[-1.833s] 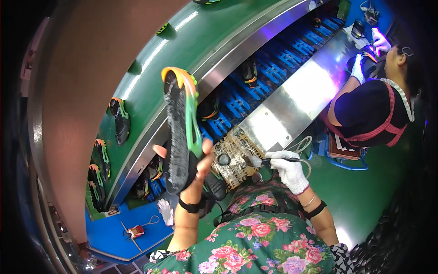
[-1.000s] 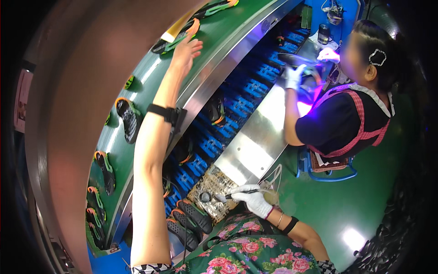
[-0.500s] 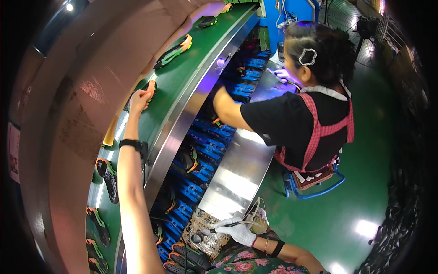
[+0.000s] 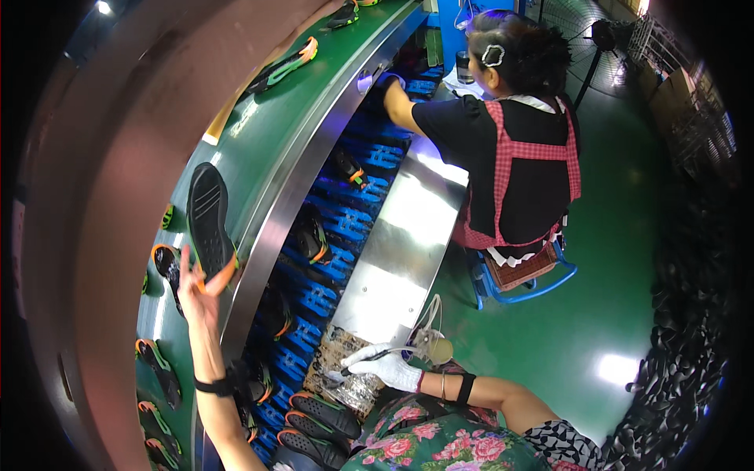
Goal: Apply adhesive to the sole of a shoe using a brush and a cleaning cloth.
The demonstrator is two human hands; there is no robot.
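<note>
Shoe sole (image 4: 209, 218), black with an orange heel end, lying tread-up on the green conveyor belt (image 4: 314, 110); the bare left hand (image 4: 196, 292), fingers spread and released, touches its orange end from below. More soles (image 4: 157, 369) lie along the belt. Right hand (image 4: 385, 367), in a white glove, grasps a thin brush (image 4: 369, 358) over a glue-crusted stand (image 4: 345, 375) at the near end of a steel worktable (image 4: 400, 251). Blue carrier trays (image 4: 345, 228) run between belt and table, holding soles. Black soles (image 4: 314, 420) are stacked beside the stand. Another person (image 4: 510, 157) in a red checked apron sits farther along the table
</note>
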